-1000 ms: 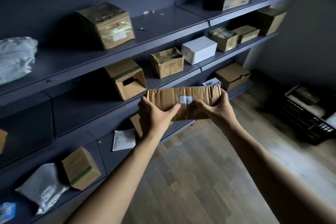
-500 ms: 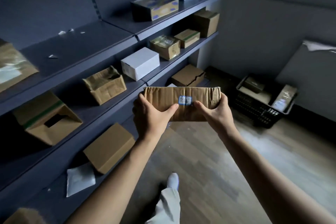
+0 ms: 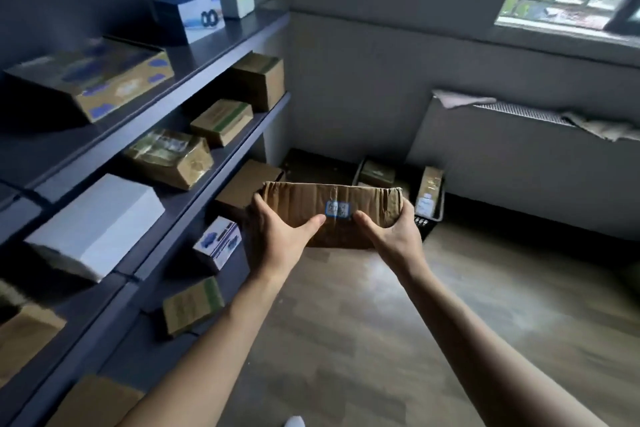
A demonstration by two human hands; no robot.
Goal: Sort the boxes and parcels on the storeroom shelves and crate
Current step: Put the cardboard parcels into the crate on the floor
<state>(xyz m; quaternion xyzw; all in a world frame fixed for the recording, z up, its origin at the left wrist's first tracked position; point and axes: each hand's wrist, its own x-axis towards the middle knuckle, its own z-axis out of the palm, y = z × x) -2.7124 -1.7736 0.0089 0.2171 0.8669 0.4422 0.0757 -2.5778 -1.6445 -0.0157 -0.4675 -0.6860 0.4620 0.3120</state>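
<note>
Holding a creased carton (image 3: 329, 211) out in front, the person has 1 hand at each end. The left hand (image 3: 277, 239) wraps the left end, thumb lying across the near face and fingers curled out of sight behind. The right hand (image 3: 394, 236) grips the right end the same way. The carton hangs in the air above the floor (image 3: 346, 322), just right of the shelves (image 3: 242, 33). A small blue label (image 3: 337, 210) sits on its near face, just above the gap between the 2 thumb tips.

Just beyond the right fingers a black crate (image 3: 427, 227) stands on the floor by the wall. A tall parcel (image 3: 429, 192) stands upright in it, and a flatter box (image 3: 377, 173) lies further back, above the carton's top edge.

Beyond the left fingers a brown box (image 3: 242, 191) rests on the low shelf, partly hidden by the carton. Just left of the left hand stands a small blue-and-white box (image 3: 218, 243). Further left of those fingers, on the middle shelf, a white box (image 3: 100, 222) sits nearest me, then a taped box (image 3: 169, 156), then a green-striped box (image 3: 221, 120).
</note>
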